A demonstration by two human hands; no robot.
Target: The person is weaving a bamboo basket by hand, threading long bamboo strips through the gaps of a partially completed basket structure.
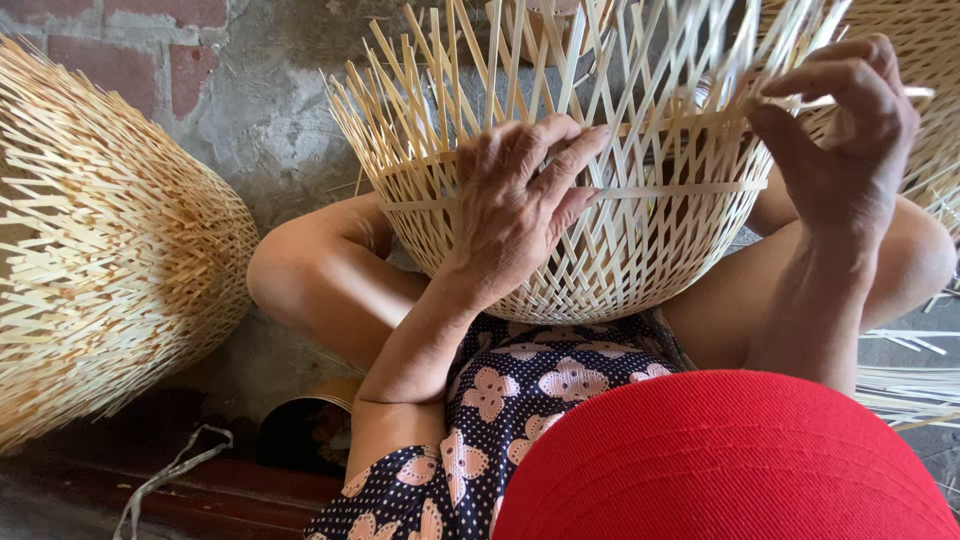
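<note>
Basket (620,260), half-woven from pale bamboo strips, rests between the person's bare knees, its rounded woven bottom toward the lap and its loose upright strips fanning out toward the wall; the left hand (515,200) lies flat against the near side of the weave, fingers spread and slightly curled, pressing on the crossing strips rather than gripping any one of them; the right hand (845,140) is at the basket's right side, thumb and fingers pinched on a single thin strip (915,93) that runs level along the weave and sticks out past the fingers to the right.

Below the hands, a dark dress (490,400) with pale flower prints covers the lap; a red hat brim (720,460) fills the lower right corner.

Farther out, a large finished bamboo basket (100,250) lies on its side at the left, well apart from the hands; a bundle of loose bamboo strips (905,385) lies on the floor at the right, beside the knee; a dark round tin (305,430) sits by the left thigh; behind everything stands a rough wall (250,90) of grey plaster and red brick.
</note>
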